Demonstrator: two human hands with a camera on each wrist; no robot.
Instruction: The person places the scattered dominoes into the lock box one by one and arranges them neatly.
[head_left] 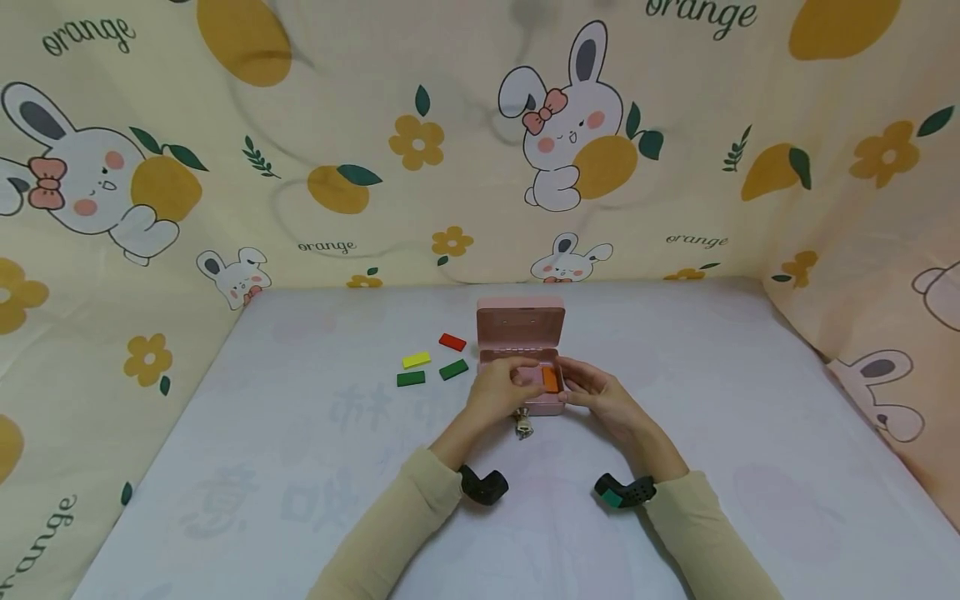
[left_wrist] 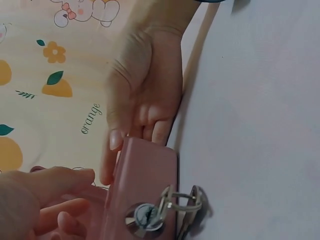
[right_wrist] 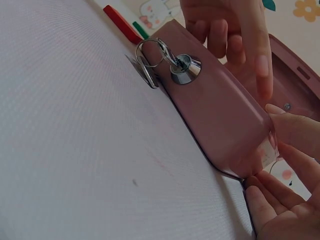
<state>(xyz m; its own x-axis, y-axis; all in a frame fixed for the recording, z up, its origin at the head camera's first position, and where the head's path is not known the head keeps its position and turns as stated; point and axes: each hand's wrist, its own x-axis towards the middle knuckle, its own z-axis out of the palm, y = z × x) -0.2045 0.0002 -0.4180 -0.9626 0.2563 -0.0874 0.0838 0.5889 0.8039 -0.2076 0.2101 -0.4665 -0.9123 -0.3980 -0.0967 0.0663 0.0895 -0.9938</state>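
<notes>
A small pink metal cash box (head_left: 551, 409) stands with its lid (head_left: 521, 323) raised. A key ring (left_wrist: 192, 202) hangs from the key in its front lock (right_wrist: 186, 69). An orange block (head_left: 551, 380) is inside, at the right end. My left hand (head_left: 498, 388) reaches over the box, fingers inside beside the orange block; nothing shows between them, and whether they touch the block is hidden. My right hand (head_left: 609, 407) holds the box's right end, with the thumb (right_wrist: 295, 129) at the rim and the other fingers against the outer wall.
Left of the box lie a red block (head_left: 452, 342), a yellow block (head_left: 416, 360) and two green blocks (head_left: 411, 378) on the white tabletop (head_left: 300, 500). A patterned cloth (head_left: 360, 125) rises behind and at both sides. Each wrist wears a black camera mount (head_left: 486, 485).
</notes>
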